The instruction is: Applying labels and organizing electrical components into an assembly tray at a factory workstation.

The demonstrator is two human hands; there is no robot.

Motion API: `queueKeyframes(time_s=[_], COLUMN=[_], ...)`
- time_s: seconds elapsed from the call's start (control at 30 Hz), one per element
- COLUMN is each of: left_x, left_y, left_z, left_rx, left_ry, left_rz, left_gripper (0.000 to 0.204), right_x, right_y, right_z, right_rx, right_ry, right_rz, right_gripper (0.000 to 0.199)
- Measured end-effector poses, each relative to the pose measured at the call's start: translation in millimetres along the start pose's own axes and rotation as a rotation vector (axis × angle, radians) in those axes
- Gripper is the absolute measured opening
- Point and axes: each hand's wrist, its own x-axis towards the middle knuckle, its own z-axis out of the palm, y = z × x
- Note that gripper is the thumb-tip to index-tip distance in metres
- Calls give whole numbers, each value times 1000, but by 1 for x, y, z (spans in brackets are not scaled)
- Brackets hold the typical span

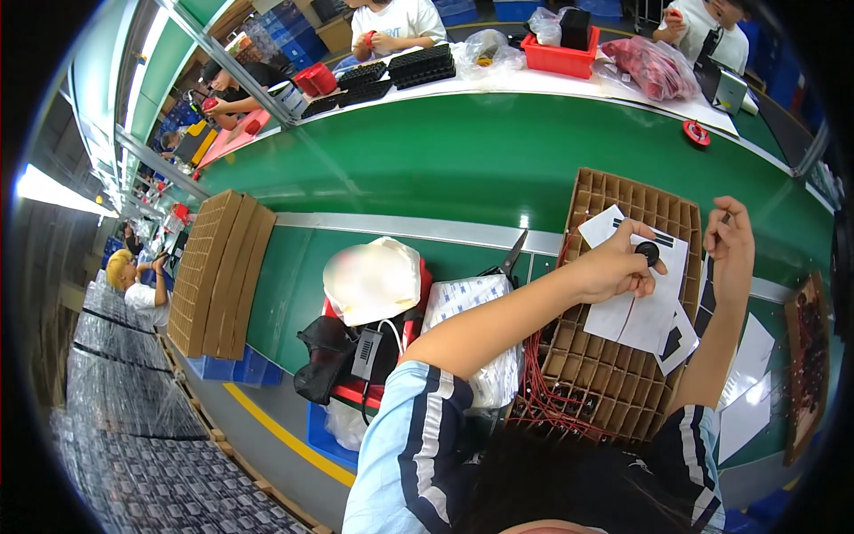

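Note:
My left hand (614, 267) is closed on a small round black part (648, 254), above white paper sheets (633, 307). Those sheets, some with black printed blocks, lie on a cardboard divider tray (614, 191) with many square cells. Raised to the right of the tray is my right hand (731, 233), its fingers curled together around a tiny dark thing, too small to name. Thin red wires (538, 378) run along the tray's left side and into its near cells, where small dark parts sit.
Scissors (509, 258) and a white packet (467, 307) lie left of the tray, beside a red bin (425, 285) with bags. Divider trays (218, 276) stand stacked farther left. Another tray (805, 365) is at far right. A red disc (696, 134) rests on the green belt (427, 165); co-workers sit beyond.

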Motion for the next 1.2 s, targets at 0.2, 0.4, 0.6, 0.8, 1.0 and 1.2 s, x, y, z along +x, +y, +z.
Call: queueKeyframes(time_s=[0.2, 0.4, 0.6, 0.8, 1.0, 1.2], left_x=[-7, -11, -12, -4, -18, -12], left_y=[14, 20, 21, 15, 28, 17], left_z=[10, 16, 14, 11, 17, 21], left_rx=[311, 352, 413, 435, 572, 529], left_ry=[7, 56, 126, 154, 273, 219], left_rz=[114, 180, 236, 320, 328, 320], left_gripper=[34, 39, 34, 33, 36, 34], right_x=[-7, -12, -15, -21, -17, -23], right_y=[1, -1, -5, -11, -8, -11], right_z=[14, 18, 24, 31, 39, 36], right_rx=[-19, -164, -261, -122, 86, 121], right_ry=[-200, -303, -276, -195, -266, -258], right_rz=[53, 66, 49, 105, 158, 204], right_gripper=[21, 23, 23, 28, 11, 12])
